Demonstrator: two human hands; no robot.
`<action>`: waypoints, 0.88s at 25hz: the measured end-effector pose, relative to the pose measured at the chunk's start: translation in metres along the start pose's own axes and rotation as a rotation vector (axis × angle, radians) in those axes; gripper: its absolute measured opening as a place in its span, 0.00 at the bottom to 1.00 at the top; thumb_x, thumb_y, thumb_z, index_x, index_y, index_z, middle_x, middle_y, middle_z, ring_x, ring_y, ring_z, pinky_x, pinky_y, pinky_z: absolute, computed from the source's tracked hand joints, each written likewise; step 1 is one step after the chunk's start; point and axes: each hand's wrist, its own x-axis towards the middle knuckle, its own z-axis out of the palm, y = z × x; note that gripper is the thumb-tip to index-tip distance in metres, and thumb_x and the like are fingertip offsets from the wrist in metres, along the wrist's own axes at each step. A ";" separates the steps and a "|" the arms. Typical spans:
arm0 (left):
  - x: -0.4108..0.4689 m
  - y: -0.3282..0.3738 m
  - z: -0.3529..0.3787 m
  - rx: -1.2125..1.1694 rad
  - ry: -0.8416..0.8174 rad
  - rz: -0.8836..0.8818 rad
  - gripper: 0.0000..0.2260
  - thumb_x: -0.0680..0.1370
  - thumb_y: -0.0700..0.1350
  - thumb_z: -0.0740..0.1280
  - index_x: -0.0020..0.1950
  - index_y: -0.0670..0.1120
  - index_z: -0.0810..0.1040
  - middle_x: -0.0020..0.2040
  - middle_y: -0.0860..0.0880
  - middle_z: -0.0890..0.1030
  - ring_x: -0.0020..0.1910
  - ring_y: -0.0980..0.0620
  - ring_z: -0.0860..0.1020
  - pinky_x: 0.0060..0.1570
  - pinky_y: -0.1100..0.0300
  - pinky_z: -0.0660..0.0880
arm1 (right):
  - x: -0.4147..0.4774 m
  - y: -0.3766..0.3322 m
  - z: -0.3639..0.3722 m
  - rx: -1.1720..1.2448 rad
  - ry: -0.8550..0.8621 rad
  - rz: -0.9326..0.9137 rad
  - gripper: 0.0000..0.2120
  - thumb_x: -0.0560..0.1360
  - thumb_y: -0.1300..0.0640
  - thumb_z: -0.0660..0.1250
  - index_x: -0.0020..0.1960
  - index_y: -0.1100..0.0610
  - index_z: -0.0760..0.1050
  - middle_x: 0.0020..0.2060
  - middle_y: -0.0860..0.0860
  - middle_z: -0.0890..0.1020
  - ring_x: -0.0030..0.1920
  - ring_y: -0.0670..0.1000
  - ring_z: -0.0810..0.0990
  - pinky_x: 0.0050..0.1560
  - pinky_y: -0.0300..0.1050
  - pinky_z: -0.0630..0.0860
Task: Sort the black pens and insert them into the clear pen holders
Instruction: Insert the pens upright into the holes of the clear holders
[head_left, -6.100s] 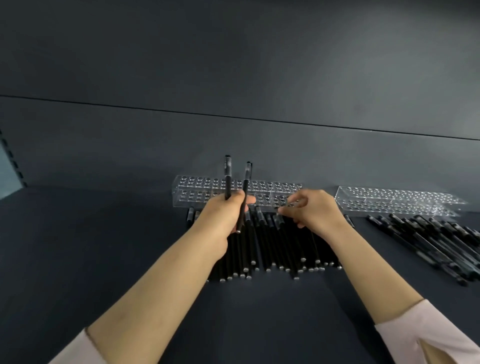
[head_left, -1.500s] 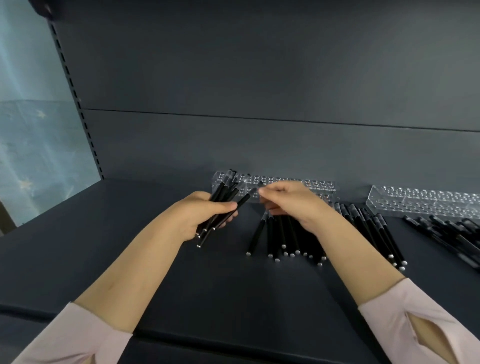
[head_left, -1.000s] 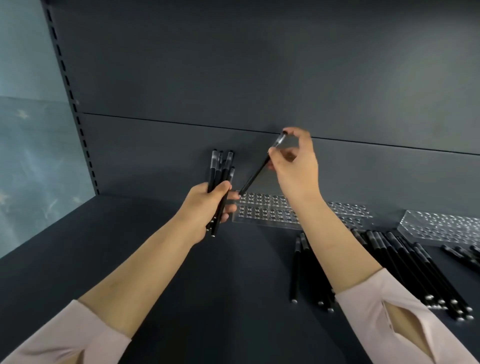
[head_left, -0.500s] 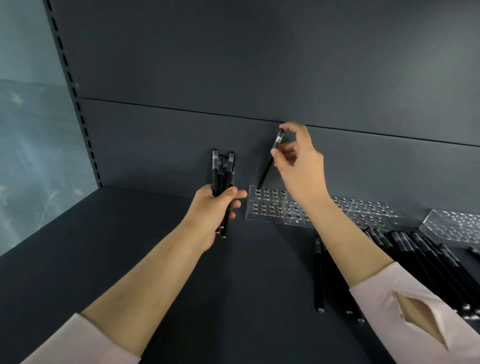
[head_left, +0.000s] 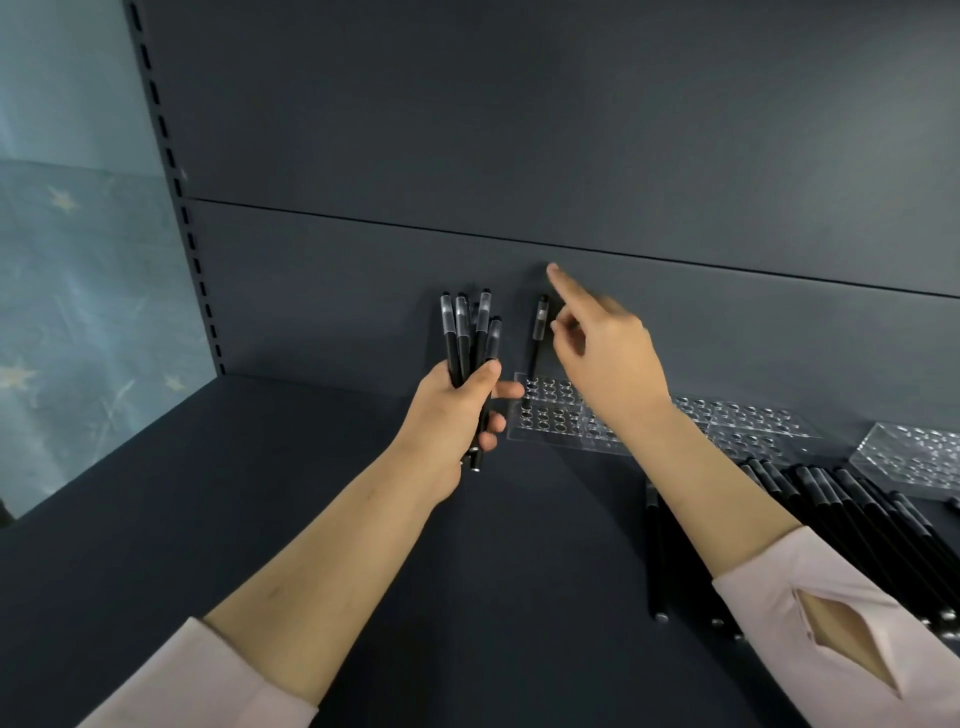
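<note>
Your left hand (head_left: 457, 410) at frame centre grips a bundle of black pens (head_left: 470, 338) upright as ready stock, your right hand (head_left: 605, 358), fingers loose and holding nothing, is beside the single pen (head_left: 538, 332) standing in the clear holder (head_left: 558, 418), loose pens (head_left: 831, 504) lower right.

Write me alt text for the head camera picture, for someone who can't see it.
A person's left hand grips a bunch of black pens upright while the open right hand hangs beside a single pen standing in the left end of a clear holder. Other loose pens lie on the dark shelf.
</note>
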 end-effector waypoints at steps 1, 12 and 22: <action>0.000 0.000 0.001 -0.006 -0.014 0.003 0.04 0.81 0.44 0.64 0.53 0.45 0.73 0.41 0.48 0.84 0.26 0.55 0.71 0.22 0.64 0.67 | 0.001 -0.003 -0.002 0.044 0.007 0.015 0.24 0.78 0.60 0.64 0.73 0.51 0.67 0.43 0.50 0.79 0.36 0.50 0.77 0.41 0.44 0.78; -0.005 -0.001 0.007 0.005 -0.152 0.079 0.03 0.81 0.44 0.65 0.52 0.47 0.76 0.38 0.50 0.84 0.28 0.56 0.73 0.24 0.64 0.67 | 0.017 -0.023 -0.021 1.103 -0.302 0.651 0.05 0.75 0.65 0.69 0.51 0.61 0.79 0.45 0.56 0.81 0.41 0.48 0.80 0.41 0.35 0.79; -0.001 -0.003 0.001 -0.020 -0.042 -0.018 0.07 0.80 0.47 0.65 0.55 0.44 0.77 0.41 0.48 0.86 0.26 0.55 0.74 0.24 0.64 0.67 | 0.030 0.015 -0.052 0.544 0.385 0.395 0.05 0.73 0.58 0.70 0.43 0.50 0.75 0.39 0.47 0.82 0.41 0.49 0.83 0.49 0.49 0.80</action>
